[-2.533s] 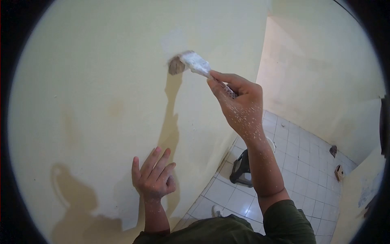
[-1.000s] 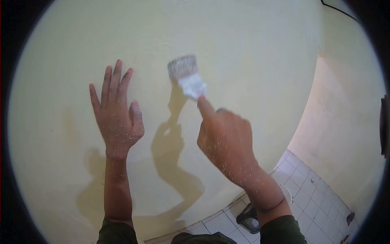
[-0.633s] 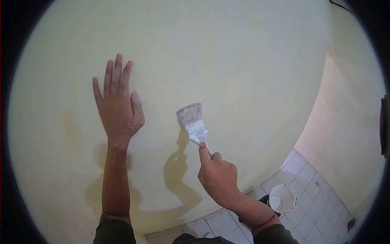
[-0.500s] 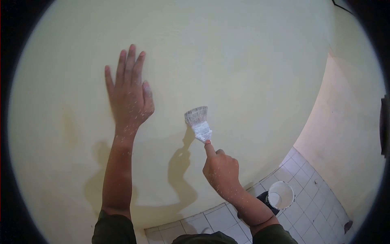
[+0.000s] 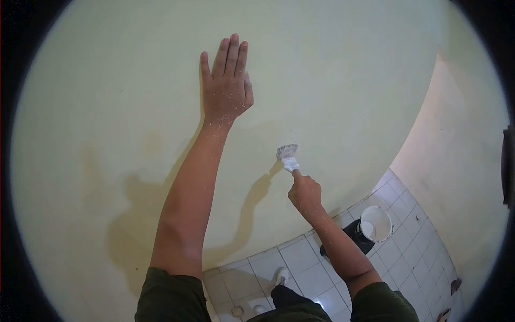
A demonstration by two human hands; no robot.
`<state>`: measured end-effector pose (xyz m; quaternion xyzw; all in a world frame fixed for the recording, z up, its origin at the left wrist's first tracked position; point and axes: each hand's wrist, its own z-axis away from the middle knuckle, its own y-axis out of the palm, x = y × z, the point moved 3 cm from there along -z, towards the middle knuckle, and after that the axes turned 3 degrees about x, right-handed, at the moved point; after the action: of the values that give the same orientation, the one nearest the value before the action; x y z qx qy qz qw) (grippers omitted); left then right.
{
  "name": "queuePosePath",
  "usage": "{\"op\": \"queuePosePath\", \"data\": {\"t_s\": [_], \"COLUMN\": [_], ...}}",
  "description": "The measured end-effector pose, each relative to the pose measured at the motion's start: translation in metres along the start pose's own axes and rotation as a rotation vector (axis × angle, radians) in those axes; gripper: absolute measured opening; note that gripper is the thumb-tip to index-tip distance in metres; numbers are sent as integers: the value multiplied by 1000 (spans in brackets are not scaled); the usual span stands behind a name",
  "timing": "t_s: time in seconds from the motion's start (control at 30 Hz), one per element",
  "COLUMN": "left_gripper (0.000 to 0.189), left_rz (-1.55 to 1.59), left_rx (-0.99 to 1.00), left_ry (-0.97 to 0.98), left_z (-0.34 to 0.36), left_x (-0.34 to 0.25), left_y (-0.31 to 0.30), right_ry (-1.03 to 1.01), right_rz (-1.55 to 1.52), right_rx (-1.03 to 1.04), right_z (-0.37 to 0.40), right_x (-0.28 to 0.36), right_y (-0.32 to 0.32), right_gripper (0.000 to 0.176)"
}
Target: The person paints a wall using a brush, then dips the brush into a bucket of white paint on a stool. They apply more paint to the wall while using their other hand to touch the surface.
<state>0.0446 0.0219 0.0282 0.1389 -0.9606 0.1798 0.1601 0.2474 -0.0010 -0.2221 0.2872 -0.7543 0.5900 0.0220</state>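
My left hand (image 5: 225, 88) lies against the pale yellow-green wall (image 5: 348, 75), fingers stretched upward and thumb at the side; white specks dot its back and the forearm. Lower and to the right, my right hand (image 5: 306, 193) is wrapped round the handle of a paintbrush (image 5: 288, 155). The brush points up, with its bristles at the wall and white paint coating its lower part. Whether the bristle tips touch the wall is hard to tell.
A white bucket (image 5: 376, 224) with a paint-smeared rim stands at the lower right beside a black object (image 5: 357, 236), on the tiled floor (image 5: 300, 268). A shoe (image 5: 281, 276) shows near the bottom. Another wall (image 5: 456, 161) rises at the right.
My left hand has moved right and up along the wall. My right hand and the brush have shifted right and appear farther away. More of the floor shows, and the bucket appears higher.
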Motion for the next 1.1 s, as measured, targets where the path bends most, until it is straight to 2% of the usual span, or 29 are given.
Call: {"op": "queuePosePath", "data": {"t_s": [0.1, 0.17, 0.3, 0.5, 0.67, 0.93, 1.03, 1.1], "left_gripper": [72, 71, 71, 71, 71, 68, 70, 71], "left_rz": [-17, -20, -19, 6, 28, 26, -6, -38], "left_rx": [7, -11, -26, -60, -95, -126, -137, -137], "left_ry": [2, 8, -7, -6, -4, -32, -23, 0], "left_z": [9, 15, 22, 19, 24, 30, 40, 45], "left_x": [-1, -1, 2, 4, 3, 0, 3, -2], "left_y": [28, 30, 21, 23, 26, 37, 31, 32], "right_ry": [-7, 43, 203, 141, 117, -38, -7, 24], "right_rz": [-123, -351, -631, -901, -930, -932, -920, -1039], "right_rx": [1, -46, -117, -268, -430, -626, -575, -442], "right_z": [-4, 8, 23, 12, 16, 34, 37, 33], "right_x": [-15, -27, -26, -16, -13, -39, -41, -38], "right_y": [26, 37, 9, -34, -58, -27, -22, -32], "right_gripper": [29, 25, 22, 29, 37, 41, 43, 45]}}
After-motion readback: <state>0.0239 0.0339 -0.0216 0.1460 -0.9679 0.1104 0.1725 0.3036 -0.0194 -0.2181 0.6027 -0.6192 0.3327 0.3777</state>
